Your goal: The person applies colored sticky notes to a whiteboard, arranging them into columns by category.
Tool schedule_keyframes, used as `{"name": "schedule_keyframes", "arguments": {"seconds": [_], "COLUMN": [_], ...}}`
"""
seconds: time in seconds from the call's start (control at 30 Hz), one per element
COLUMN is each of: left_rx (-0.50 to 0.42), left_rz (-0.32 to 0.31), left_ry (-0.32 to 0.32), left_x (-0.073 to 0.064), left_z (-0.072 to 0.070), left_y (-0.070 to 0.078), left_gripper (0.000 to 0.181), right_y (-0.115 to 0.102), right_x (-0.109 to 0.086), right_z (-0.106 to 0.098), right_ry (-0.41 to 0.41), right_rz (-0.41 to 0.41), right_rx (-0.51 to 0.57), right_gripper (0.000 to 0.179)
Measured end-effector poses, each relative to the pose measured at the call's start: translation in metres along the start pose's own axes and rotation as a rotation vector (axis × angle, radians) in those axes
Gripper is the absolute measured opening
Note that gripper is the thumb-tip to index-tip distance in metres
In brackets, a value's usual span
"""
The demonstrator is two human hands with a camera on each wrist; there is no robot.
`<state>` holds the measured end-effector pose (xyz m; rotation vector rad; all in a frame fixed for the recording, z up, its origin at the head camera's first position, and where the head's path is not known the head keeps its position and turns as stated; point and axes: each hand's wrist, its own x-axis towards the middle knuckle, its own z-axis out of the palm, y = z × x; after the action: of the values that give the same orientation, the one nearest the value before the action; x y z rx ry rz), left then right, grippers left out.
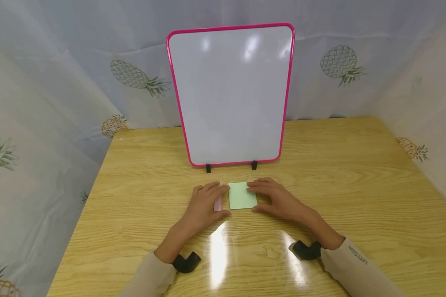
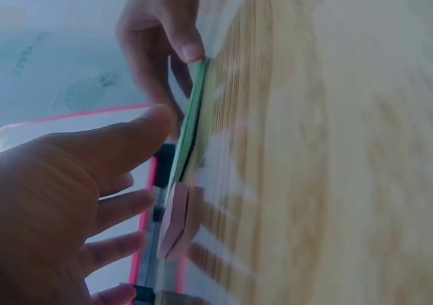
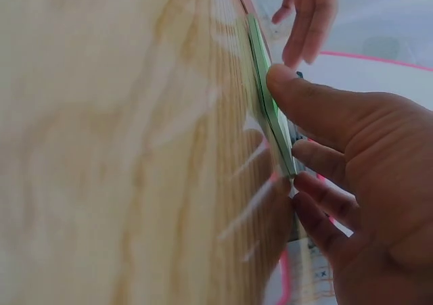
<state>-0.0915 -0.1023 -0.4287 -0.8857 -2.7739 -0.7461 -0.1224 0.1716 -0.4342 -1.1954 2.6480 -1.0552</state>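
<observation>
Flat on the table in the head view lie a light green sticky note pad [image 1: 241,197] and, just left of it, a smaller pink sticky note pad [image 1: 218,204]. My left hand [image 1: 205,205] arches over the pink pad and hides part of it. In the left wrist view its fingers are spread, apart from the pink pad [image 2: 174,217]. My right hand [image 1: 278,200] is at the green pad's right side, thumb by the near corner and fingers by the far one. The right wrist view shows its fingertips close against the green pad [image 3: 264,88]; firm contact is unclear.
Behind the pads a whiteboard [image 1: 232,95] with a pink frame stands upright on small black feet [image 1: 254,165]. The wooden table [image 1: 134,206] extends to both sides. A pineapple-print curtain [image 1: 70,82] hangs around its back and sides.
</observation>
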Motion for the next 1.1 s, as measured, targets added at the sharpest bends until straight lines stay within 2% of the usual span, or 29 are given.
{"name": "schedule_keyframes", "arguments": {"seconds": [0.3, 0.43, 0.6, 0.77, 0.87, 0.97, 1.1], "left_rx": [-0.034, -0.041, -0.014, 0.025, 0.035, 0.059, 0.135], "left_rz": [0.009, 0.016, 0.047, 0.113, 0.189, 0.263, 0.280], "left_ry": [0.007, 0.022, 0.054, 0.093, 0.072, 0.021, -0.049], "left_x": [0.000, -0.001, -0.004, -0.011, -0.015, -0.018, -0.019], "left_z": [0.004, 0.003, 0.000, -0.002, -0.002, 0.000, 0.001], "left_y": [-0.001, -0.001, 0.001, 0.002, 0.002, 0.002, 0.003], "left_gripper": [0.065, 0.063, 0.053, 0.033, 0.025, 0.029, 0.040], "right_y": [-0.002, -0.004, -0.006, -0.006, -0.007, -0.008, -0.010], "right_x": [0.003, 0.004, 0.006, 0.008, 0.008, 0.007, 0.007], "right_z": [-0.002, -0.004, -0.005, -0.002, -0.001, 0.000, 0.001], "right_ry": [-0.022, -0.030, 0.013, 0.045, 0.049, 0.046, 0.051], "right_rz": [0.055, 0.065, 0.030, -0.025, -0.016, 0.010, 0.029], "right_rx": [0.025, 0.043, 0.023, -0.034, -0.063, -0.084, -0.089], "right_gripper": [0.050, 0.038, 0.017, 0.010, 0.008, 0.007, 0.006]}}
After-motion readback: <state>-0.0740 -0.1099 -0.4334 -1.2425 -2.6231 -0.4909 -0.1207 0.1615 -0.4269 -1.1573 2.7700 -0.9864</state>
